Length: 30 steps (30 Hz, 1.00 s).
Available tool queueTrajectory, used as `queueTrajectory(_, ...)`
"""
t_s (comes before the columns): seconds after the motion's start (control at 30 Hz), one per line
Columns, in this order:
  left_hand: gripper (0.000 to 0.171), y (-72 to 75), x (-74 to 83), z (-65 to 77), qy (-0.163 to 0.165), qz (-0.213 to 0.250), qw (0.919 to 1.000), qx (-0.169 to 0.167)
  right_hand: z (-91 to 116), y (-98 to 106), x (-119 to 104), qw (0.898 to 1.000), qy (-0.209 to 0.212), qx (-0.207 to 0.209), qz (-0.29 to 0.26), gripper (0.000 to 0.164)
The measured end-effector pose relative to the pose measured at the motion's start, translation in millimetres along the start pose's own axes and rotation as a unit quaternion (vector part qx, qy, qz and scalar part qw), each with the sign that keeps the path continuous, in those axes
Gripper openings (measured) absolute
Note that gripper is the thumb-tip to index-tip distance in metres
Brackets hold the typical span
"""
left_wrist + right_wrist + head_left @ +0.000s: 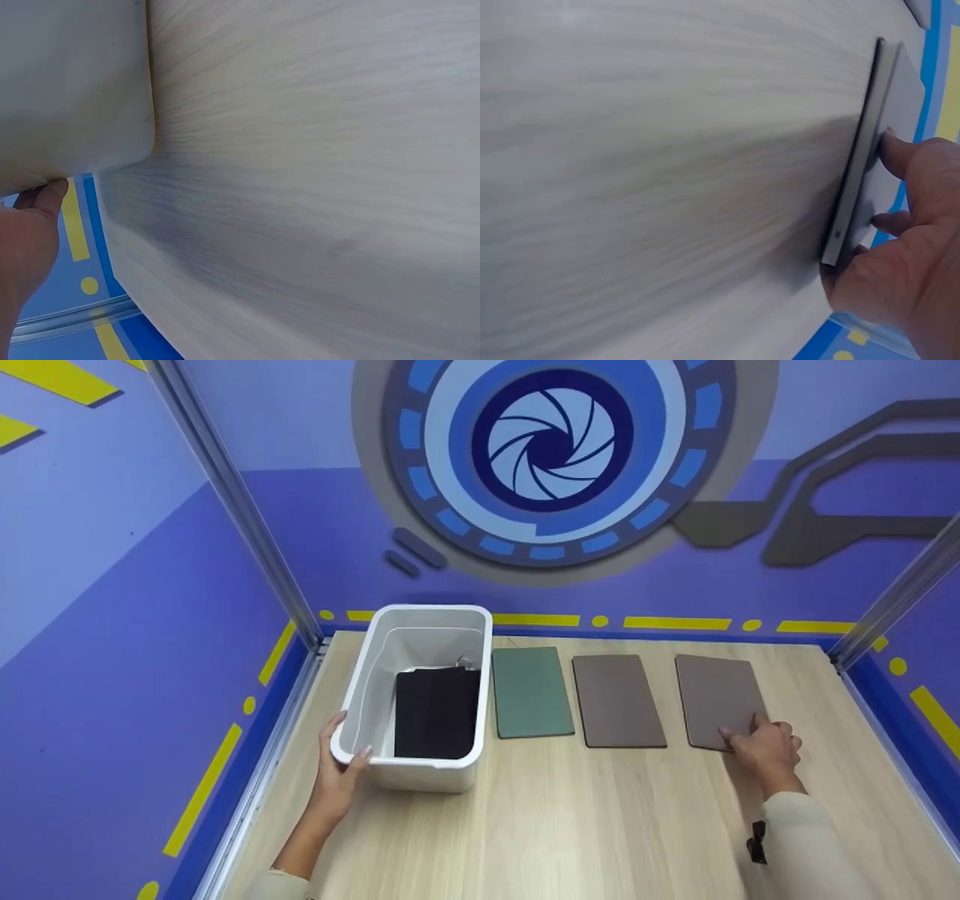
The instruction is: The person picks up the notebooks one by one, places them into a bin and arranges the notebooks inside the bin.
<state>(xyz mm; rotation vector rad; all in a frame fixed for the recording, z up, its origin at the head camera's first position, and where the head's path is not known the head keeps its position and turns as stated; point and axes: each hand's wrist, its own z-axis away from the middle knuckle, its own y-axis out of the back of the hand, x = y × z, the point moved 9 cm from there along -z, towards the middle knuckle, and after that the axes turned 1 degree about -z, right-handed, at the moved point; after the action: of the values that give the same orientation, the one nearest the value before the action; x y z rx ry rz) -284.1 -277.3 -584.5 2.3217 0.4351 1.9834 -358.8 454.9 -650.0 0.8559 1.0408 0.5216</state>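
Note:
My left hand (337,784) grips the near left corner of a white plastic bin (424,776), thumb at the front rim and fingers along the left side. Inside the bin lies a flat black item (435,712) like a notebook. At the far right of the table, my right hand (769,750) holds the near right corner of a brown notebook (716,690). Its thumb and a fingertip touch the cover, while other fingers curl by the right edge. In the right wrist view, the same notebook (900,97) shows its pale page edges.
Between the bin and the held notebook, a green notebook (532,694) and another brown notebook (619,701) lie in a row on the wooden table (570,825). Blue printed panels (300,532) and metal frame posts (232,502) enclose the table.

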Motion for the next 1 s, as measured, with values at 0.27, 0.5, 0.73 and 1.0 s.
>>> queueTrajectory(0.27,0.078,1.1,-0.9,0.0,-0.003,0.002,1.0,0.006,5.1,5.8,-1.7,0.999,-0.01,-0.044,-0.028,0.104)
queueTrajectory(0.5,0.076,0.1,-0.7,-1.8,-0.007,0.016,0.9998,0.006,4.0,3.6,2.3,0.995,0.006,-0.088,-0.038,0.112)
queueTrajectory(0.73,0.075,-1.4,-1.2,0.0,-0.014,0.022,0.9997,0.002,10.1,2.5,4.3,0.994,0.012,-0.105,-0.027,0.119)
queueTrajectory(1.0,0.075,-1.2,-0.7,-1.9,-0.015,0.029,0.9995,0.004,15.9,0.7,6.3,0.993,0.005,-0.112,-0.024,0.123)
